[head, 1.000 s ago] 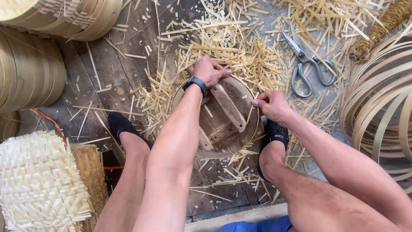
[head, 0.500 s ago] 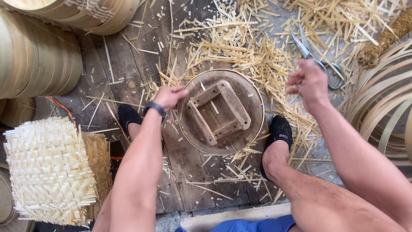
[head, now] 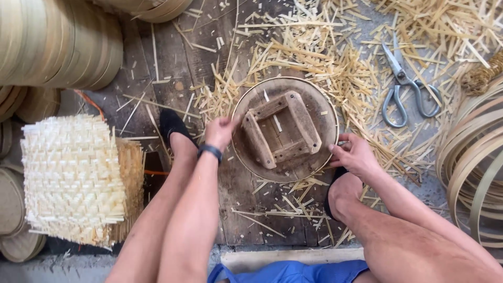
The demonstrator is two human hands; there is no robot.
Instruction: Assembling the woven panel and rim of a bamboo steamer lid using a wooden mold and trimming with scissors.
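Between the two hands, on the dark plank floor [head: 173, 68], lies a round wooden form [head: 285, 129] w/ a square frame of four short slats fixed on its face. Left hand [head: 220, 132] sits at the form's left rim, fingers curled in, touching or just at the edge; can't tell if it actually pinches anything. Right hand [head: 355, 155] is at the lower-right rim, fingertips pressed to the thin band round the edge, thumb on top. Hands well apart, form in the middle, feet in black shoes either side. Bamboo offcuts [head: 325, 57] litter the floor beyond it; metal shears [head: 406, 86] lie upper right, apart from both hands. Stack of woven bamboo mats [head: 73, 178] on the left, coiled bamboo hoops [head: 474, 157] far right.
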